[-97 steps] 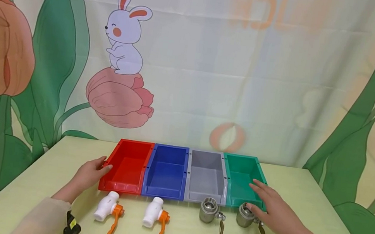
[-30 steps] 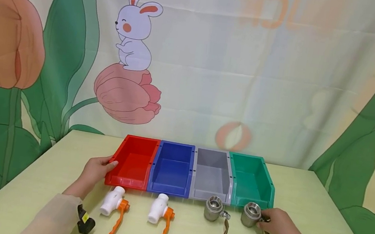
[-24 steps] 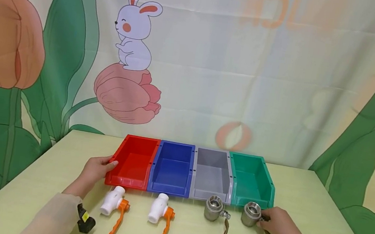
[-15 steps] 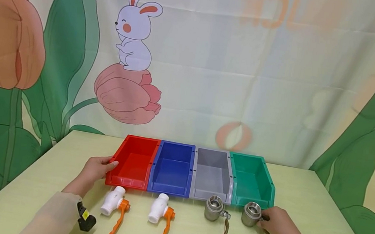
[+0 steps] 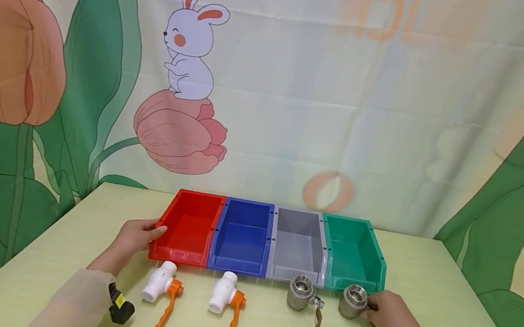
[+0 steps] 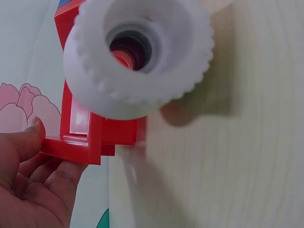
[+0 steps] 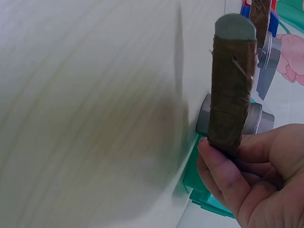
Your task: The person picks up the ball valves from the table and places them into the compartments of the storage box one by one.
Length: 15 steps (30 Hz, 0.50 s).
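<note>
Pale creased backdrop [image 5: 272,77] facing me, cloth-like, printed: white rabbit [image 5: 189,75] on a pink tulip [image 5: 172,133] left of centre, big orange tulip [image 5: 13,51] far left, green leaves [image 5: 500,225] either side. Faint orange lettering [image 5: 397,17] upper right, too blurred to read; pinkish ring [image 5: 313,189] low down. My bench [image 5: 424,281] is pale yellow-green with wood-like grain, light soft, shadows faint.

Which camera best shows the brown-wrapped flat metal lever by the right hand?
The right wrist view: the brown-wrapped flat metal lever appears large and close there, pinched near its base by the right hand. The head view shows it small, partly behind the hand; the left wrist view lacks it.
</note>
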Each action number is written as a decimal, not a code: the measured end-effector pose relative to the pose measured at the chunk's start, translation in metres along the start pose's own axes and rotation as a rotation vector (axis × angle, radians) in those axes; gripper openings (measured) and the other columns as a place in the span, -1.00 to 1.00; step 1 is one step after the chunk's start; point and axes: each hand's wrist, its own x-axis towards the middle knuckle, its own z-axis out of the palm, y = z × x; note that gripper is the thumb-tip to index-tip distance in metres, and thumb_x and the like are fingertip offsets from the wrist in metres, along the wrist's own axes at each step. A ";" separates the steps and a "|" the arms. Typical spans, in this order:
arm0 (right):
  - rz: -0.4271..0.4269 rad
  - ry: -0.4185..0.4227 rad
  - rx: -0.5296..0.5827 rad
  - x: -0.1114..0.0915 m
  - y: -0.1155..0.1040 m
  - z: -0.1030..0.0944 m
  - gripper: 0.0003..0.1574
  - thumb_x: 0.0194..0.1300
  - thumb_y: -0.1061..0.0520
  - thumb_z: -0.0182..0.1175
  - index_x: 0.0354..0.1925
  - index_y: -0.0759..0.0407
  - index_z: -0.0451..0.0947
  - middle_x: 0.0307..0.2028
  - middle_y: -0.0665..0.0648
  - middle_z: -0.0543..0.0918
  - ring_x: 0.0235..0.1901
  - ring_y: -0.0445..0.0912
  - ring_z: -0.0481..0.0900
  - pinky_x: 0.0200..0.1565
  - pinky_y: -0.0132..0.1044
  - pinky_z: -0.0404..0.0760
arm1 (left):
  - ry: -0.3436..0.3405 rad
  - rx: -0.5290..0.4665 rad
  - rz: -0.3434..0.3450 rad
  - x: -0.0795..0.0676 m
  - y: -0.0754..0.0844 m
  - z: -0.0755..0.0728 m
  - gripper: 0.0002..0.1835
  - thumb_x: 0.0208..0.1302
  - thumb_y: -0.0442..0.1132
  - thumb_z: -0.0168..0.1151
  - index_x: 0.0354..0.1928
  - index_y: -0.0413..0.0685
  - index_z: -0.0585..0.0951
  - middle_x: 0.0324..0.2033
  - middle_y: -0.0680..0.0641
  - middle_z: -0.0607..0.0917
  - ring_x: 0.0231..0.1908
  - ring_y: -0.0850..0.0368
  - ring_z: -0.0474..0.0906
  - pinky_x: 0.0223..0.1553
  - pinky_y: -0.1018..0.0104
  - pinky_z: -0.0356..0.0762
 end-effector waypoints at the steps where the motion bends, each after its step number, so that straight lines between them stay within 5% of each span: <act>1: 0.004 0.000 0.000 0.000 0.000 0.000 -0.81 0.23 0.32 0.36 -0.50 0.24 0.59 -0.61 0.00 0.56 -0.52 -0.17 0.43 -0.46 -0.36 0.43 | 0.000 0.000 0.001 0.000 0.000 0.000 -0.38 0.58 -0.11 0.07 0.52 -0.27 0.24 0.43 -0.43 0.39 0.31 -0.32 0.45 0.34 -0.01 0.59; 15: -0.035 -0.012 0.038 -0.004 -0.004 -0.007 -0.78 0.24 0.37 0.30 -0.52 0.25 0.57 -0.65 0.02 0.58 -0.58 -0.19 0.47 -0.52 -0.40 0.42 | 0.007 0.001 -0.024 0.002 0.000 0.000 -0.37 0.57 -0.11 0.08 0.53 -0.22 0.25 0.44 -0.39 0.40 0.31 -0.29 0.45 0.32 0.01 0.60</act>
